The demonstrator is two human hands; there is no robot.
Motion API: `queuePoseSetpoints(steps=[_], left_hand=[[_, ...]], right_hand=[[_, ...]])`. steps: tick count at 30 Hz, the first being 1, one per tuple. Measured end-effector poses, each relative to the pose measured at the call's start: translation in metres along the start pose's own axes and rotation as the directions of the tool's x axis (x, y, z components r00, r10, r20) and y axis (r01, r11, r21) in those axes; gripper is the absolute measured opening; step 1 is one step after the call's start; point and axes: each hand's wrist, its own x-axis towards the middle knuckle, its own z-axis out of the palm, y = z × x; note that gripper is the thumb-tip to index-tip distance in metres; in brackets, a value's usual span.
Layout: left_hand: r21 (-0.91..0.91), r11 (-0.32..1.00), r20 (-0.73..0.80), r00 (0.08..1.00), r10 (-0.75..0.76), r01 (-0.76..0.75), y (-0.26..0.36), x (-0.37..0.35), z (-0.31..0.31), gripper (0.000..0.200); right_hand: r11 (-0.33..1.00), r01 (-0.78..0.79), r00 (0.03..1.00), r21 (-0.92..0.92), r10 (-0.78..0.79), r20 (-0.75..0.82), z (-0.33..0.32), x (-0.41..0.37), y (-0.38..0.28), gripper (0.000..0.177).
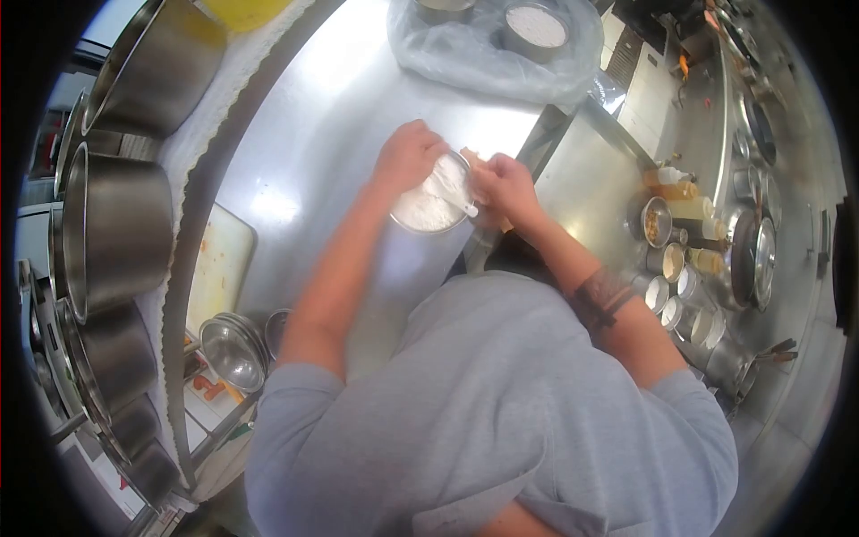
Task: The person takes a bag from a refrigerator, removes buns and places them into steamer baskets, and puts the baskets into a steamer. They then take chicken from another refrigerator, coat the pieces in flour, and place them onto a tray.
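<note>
A round metal bowl [433,232] of white powder, which looks like flour [422,211], stands on the steel counter in front of me. A white spoon or scoop [469,209] lies in the powder, its handle end over the near right rim. My left hand [409,159] is at the bowl's far left rim, fingers curled over the edge. On the right side of the bowl, my right hand [507,191] is closed around a tan, flat-looking thing [472,157]. Its kind is not clear, and the fingers partly hide it.
A clear plastic bag [420,64] surrounds a tub of white powder [537,27] at the back. Large metal pots [125,224] line the left shelf. Nested metal bowls [234,351] sit at lower left, near a cutting board [217,264]. Sauce bottles [691,208] and small containers stand right.
</note>
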Motion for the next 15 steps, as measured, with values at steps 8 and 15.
queuePoseSetpoints(steps=[8,15], left_hand=[[0.021,0.980,-0.057,0.979,-0.195,0.196,-0.015,-0.002,-0.008,0.015],[-0.022,0.984,-0.377,0.910,-0.174,0.179,-0.012,-0.039,-0.045,0.016]], right_hand=[[0.997,-0.070,0.998,0.025,0.070,0.006,0.004,-0.003,0.002,0.025],[0.858,-0.206,0.975,0.470,0.136,0.178,-0.041,-0.018,0.030,0.019]])
